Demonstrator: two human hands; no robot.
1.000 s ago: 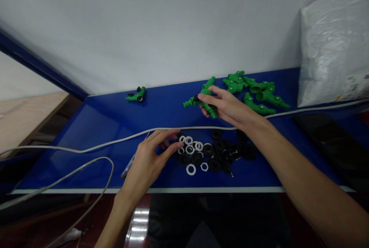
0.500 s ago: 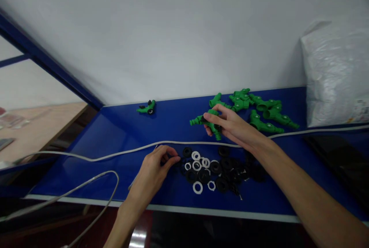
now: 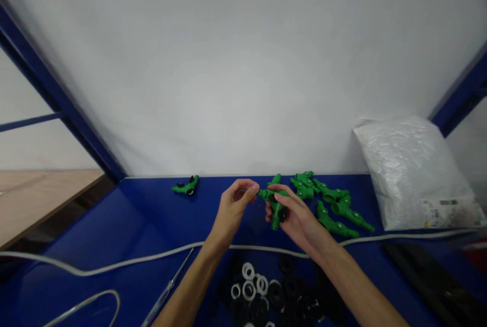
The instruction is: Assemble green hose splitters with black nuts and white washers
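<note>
My right hand is wrapped round a green Y-shaped hose connector with black knobs. Its narrow end points left, toward my left hand. My left thumb and fingertips are pinched together at that tip; whatever sits between them, if anything, is too small to make out. Below both hands lies a spread of white rings and black rings. Several more green connectors lie beyond my right hand. Farther left, one green connector with black knobs rests by the wall.
A grey cable crosses the blue table beneath my forearms. A thin tool with a clear handle lies beside my left forearm. At the right stand a white plastic bag and a flat dark object.
My left hand has risen from the ring pile to the tip of the green connector. My right hand still holds the connector. The view has tilted up.
</note>
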